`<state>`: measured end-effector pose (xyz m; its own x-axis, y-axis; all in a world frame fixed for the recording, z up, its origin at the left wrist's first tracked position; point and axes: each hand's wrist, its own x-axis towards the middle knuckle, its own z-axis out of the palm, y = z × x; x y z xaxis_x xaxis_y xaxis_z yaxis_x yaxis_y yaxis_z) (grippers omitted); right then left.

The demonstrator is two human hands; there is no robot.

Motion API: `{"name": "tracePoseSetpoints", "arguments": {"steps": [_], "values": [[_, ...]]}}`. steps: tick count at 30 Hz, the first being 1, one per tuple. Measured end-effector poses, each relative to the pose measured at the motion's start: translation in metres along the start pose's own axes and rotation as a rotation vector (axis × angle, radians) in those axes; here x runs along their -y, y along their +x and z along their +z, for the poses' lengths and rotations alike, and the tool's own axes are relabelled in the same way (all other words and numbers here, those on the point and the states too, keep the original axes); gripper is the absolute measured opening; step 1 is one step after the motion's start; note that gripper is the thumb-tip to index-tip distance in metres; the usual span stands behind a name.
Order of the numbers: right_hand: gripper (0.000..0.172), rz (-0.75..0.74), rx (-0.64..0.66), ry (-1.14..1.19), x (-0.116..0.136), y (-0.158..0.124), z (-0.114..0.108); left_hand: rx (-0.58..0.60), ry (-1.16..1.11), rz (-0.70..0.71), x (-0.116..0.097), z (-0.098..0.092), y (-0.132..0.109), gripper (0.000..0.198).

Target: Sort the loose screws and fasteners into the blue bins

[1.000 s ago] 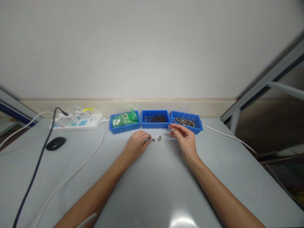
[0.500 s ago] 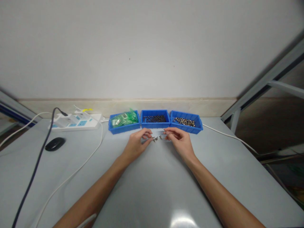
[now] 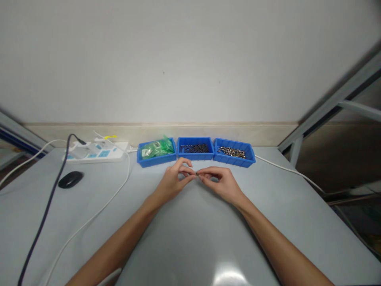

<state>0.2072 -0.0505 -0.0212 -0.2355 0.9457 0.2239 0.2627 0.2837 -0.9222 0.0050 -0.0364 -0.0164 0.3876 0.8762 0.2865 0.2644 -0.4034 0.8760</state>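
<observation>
My left hand (image 3: 172, 176) and my right hand (image 3: 223, 182) meet fingertip to fingertip over the table, just in front of the middle blue bin. Both are closed in a pinch, thumb against fingers. A tiny metal screw (image 3: 197, 174) shows where the fingertips touch; the fingers cover most of it. Any other screws there are hidden. Behind the hands, the middle bin (image 3: 195, 156) holds a heap of dark screws (image 3: 199, 148). Shiny silver metal pieces (image 3: 233, 152) lie in the right bin (image 3: 235, 161).
The left blue bin (image 3: 156, 161) contains green plastic bags (image 3: 159, 148). A white power strip (image 3: 98, 159) with plugs and cables stands at the back left, and a black mouse (image 3: 70, 180) lies before it. A white cable (image 3: 285, 167) runs off right. The wall (image 3: 190, 79) rises behind.
Half a second ago the hands were apart, with several small screws visible on the table between them. My right hand has moved left to meet the left, and those screws are covered or gathered.
</observation>
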Motion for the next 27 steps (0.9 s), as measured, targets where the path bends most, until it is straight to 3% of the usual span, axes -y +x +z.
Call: {"name": "tracePoseSetpoints", "arguments": {"steps": [6,11,13,16,19,22,27], "values": [[0.022,0.191,0.058,0.324,-0.002,0.002,0.001,-0.049,-0.166,-0.039,0.002,0.004,0.0,0.031],[0.024,0.24,-0.006,0.464,0.003,0.004,0.002,-0.079,0.027,0.027,0.004,0.005,0.0,0.015],[0.024,0.222,-0.104,0.441,0.003,0.006,-0.001,-0.028,0.23,0.133,0.008,0.004,0.0,0.014],[0.026,0.16,-0.421,0.391,-0.001,0.008,-0.009,0.108,0.477,0.294,0.016,0.003,-0.001,0.025],[0.031,0.1,-0.693,0.327,-0.01,0.011,-0.018,0.158,0.589,0.321,0.022,0.002,-0.001,0.028],[0.034,0.084,-0.757,0.28,-0.017,0.013,-0.022,0.146,0.635,0.307,0.022,0.002,-0.001,0.025],[0.033,0.125,-0.698,0.313,-0.016,0.013,-0.019,0.121,0.666,0.27,0.02,0.001,0.0,0.015]]}}
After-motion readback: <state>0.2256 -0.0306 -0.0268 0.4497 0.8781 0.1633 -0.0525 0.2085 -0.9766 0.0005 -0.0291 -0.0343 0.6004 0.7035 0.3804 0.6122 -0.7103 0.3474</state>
